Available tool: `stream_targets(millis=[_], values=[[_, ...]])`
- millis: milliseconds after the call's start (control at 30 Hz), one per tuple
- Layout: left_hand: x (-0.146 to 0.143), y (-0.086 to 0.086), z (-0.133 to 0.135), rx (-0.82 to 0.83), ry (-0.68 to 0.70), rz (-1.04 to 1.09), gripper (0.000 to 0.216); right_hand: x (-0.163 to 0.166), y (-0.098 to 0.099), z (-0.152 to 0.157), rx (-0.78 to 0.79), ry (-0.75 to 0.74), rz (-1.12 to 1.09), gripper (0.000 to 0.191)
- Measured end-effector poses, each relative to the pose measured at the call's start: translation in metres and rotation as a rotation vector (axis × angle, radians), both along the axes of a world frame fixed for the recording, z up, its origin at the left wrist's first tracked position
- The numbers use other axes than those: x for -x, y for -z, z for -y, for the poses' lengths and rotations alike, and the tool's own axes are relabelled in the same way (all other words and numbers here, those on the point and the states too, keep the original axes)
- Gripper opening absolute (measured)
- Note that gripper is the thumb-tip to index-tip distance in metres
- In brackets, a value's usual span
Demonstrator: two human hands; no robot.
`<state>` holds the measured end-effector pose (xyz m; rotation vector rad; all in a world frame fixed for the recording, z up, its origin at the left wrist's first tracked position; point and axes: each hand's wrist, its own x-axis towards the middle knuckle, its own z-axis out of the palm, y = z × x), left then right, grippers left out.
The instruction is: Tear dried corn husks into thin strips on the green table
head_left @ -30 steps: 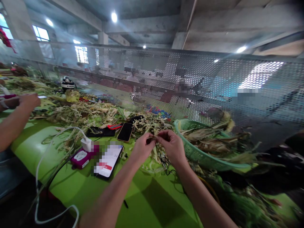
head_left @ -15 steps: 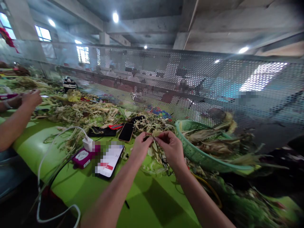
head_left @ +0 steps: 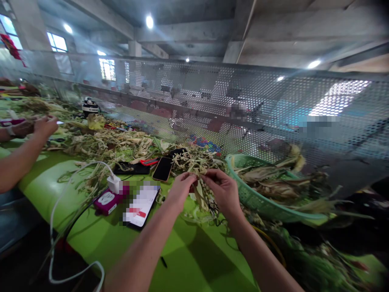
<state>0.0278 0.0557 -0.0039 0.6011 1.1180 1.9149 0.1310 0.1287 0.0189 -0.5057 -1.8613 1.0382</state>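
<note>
My left hand (head_left: 182, 188) and my right hand (head_left: 223, 190) meet over the green table (head_left: 182, 251), fingertips pinched close together. Between them is a pale, dry strip of corn husk (head_left: 199, 192) that hangs down toward the table. Both hands are closed on it; the fingers partly hide its upper end. Just behind lies a heap of husk scraps (head_left: 197, 158). To my right stands a light green plastic basket (head_left: 267, 207) with larger dried husks (head_left: 264, 182) in it.
Left of my arms lie a lit phone (head_left: 142, 205), a dark phone (head_left: 163, 169), a purple power block (head_left: 107, 201) with a white charger (head_left: 114, 183), and a red-handled tool (head_left: 148, 162). A perforated metal screen (head_left: 194, 101) runs behind. At far left, another person's hands (head_left: 44, 125) work.
My hands stay together at the husk, the right one turned slightly and moved a little to the right. The other person's hand at far left has shifted slightly. The whole view has moved a little.
</note>
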Motion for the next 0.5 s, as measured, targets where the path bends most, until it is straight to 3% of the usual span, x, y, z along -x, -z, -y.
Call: stream_targets(millis=[167, 267, 367, 500], values=[[0.002, 0.001, -0.001, 0.030, 0.027, 0.055, 0.017, -0.008, -0.009, 0.002, -0.474, 0.065, 0.130, 0.006], [0.005, 0.004, -0.003, 0.035, 0.034, 0.001, 0.017, -0.011, -0.017, 0.002, -0.606, -0.007, 0.203, 0.012], [0.008, 0.004, -0.001, 0.076, 0.026, -0.162, 0.015, -0.014, -0.024, -0.001, -0.599, -0.100, 0.276, 0.013], [0.012, -0.001, 0.004, 0.119, 0.081, -0.440, 0.013, -0.020, -0.028, -0.007, -0.411, -0.219, 0.335, 0.010]])
